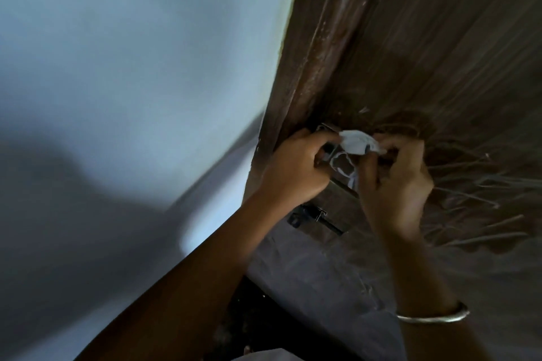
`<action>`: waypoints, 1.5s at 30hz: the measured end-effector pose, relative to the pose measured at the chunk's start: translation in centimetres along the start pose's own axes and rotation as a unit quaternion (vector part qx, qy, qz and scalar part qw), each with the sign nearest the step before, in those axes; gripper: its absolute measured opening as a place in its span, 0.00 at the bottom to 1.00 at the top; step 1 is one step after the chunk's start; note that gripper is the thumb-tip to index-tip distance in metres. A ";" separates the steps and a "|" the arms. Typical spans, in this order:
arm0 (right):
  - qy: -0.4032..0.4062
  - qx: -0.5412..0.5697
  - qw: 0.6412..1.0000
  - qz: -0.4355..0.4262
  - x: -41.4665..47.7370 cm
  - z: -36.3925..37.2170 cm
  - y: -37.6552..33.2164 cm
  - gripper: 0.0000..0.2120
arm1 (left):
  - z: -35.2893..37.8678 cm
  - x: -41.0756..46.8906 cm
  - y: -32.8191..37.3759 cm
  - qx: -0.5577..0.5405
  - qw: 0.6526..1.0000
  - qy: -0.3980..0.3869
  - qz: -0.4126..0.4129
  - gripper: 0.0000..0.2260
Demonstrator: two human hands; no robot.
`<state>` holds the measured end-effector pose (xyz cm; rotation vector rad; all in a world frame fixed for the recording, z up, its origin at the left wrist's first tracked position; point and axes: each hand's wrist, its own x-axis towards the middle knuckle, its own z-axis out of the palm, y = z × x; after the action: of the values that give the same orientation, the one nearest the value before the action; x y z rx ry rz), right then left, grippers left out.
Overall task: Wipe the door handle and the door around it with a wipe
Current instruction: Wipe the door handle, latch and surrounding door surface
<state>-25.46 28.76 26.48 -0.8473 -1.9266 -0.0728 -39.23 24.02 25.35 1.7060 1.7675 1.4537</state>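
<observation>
Two hands hold a white wipe at the door handle.

The left hand (293, 167) and right hand (396, 176) reach up, fingers curled and pinching the wipe (356, 142) between them, against the metal handle (340, 165) on the brown door (440, 53).

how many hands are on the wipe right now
2. The left hand pinches the wipe from the door-frame side, by the metal handle. The right hand, bangle on its wrist, holds the other end against the wooden door.
</observation>
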 end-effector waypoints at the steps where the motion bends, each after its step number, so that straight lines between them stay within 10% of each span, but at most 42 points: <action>1: 0.015 0.007 1.000 0.012 -0.1 0.0 -0.2 0.07 | 0.1 0.0 0.1 0.005 1.000 0.004 0.010 0.16; 14: -0.058 -0.219 0.956 -0.186 3.6 3.2 -1.0 0.10 | 0.3 1.2 0.4 0.007 0.998 0.050 0.028 0.22; 24: 0.002 -0.207 0.976 -0.062 2.3 0.8 0.3 0.12 | 1.4 1.3 0.4 -0.007 0.997 0.054 0.062 0.21; 30: -0.120 -0.193 0.970 -0.086 2.0 2.6 -0.9 0.13 | 0.9 0.6 -0.9 0.000 0.997 0.033 0.063 0.20; 36: 0.088 -0.213 0.973 -0.032 3.1 -1.2 0.6 0.11 | 1.6 0.1 -1.2 -0.003 0.997 0.034 0.072 0.17; 42: -0.064 -0.204 0.976 -0.033 0.6 0.6 -0.1 0.13 | 1.9 0.1 -0.6 0.038 0.996 0.044 0.073 0.16; 45: 0.032 -0.197 0.979 0.029 0.2 -2.0 1.1 0.11 | 2.0 0.1 -0.3 0.028 0.996 0.038 0.080 0.15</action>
<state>-23.38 28.88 27.29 -1.1466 -1.8526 -0.4546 -37.90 25.06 24.30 1.8814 1.7610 1.5677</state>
